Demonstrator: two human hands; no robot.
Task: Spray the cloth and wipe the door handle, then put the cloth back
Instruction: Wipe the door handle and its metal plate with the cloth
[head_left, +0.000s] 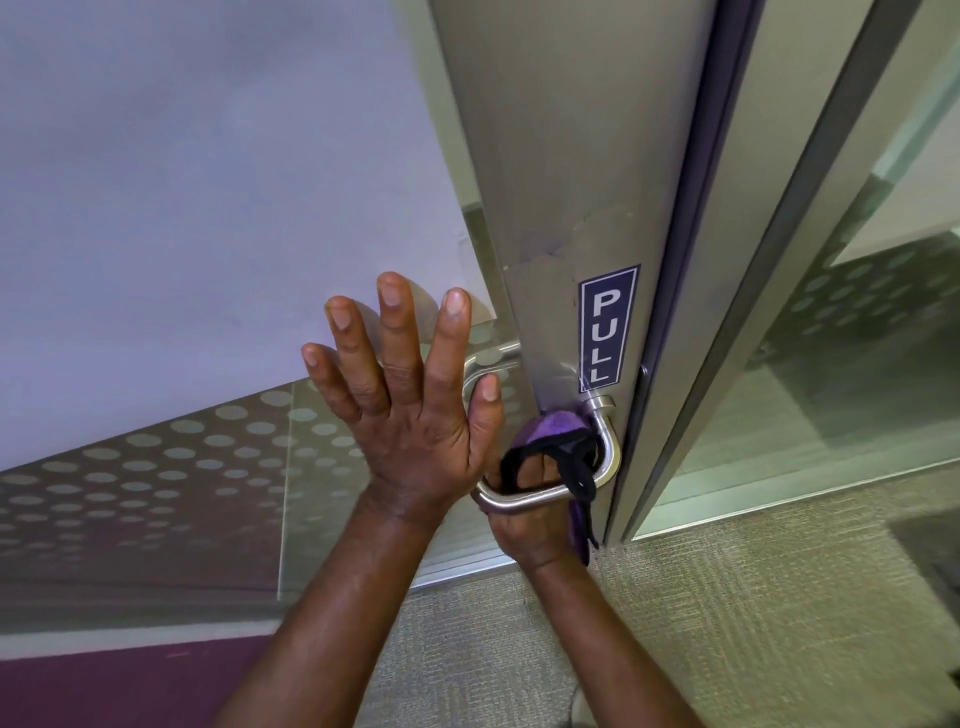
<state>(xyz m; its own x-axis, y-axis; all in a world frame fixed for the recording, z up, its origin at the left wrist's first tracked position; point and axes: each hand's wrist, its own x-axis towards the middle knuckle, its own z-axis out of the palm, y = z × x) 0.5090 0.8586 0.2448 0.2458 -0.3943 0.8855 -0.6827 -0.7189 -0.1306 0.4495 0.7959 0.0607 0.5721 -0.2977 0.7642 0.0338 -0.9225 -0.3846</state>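
Mid-wipe, I reckon. Right hand (535, 499) is reaching through the loop of the door handle (605, 457) from below, fist closed on the purple cloth (545, 431), which is bunched against the upper bend of the handle just under the PULL sign (608, 330). A dark edge or strap of the cloth trails over the bar; a tail hangs down beside the wrist.

Left hand (410, 415) is flat, fingers spread, holding nothing, pressed on or hovering at the glass panel (234, 467) left of the handle. Can't tell if it actually touches.

Key geometry: the handle is a D-loop off the metal door frame (566, 156), lower bar running left-to-right across the right wrist. Cloth sits at the top-right corner, so the unwiped run I'd judge lies down and left along that bar. Right hand is the one on it.

Hidden: right fingers behind cloth, handle's left end behind left hand. No spray bottle or cloth's home spot visible.
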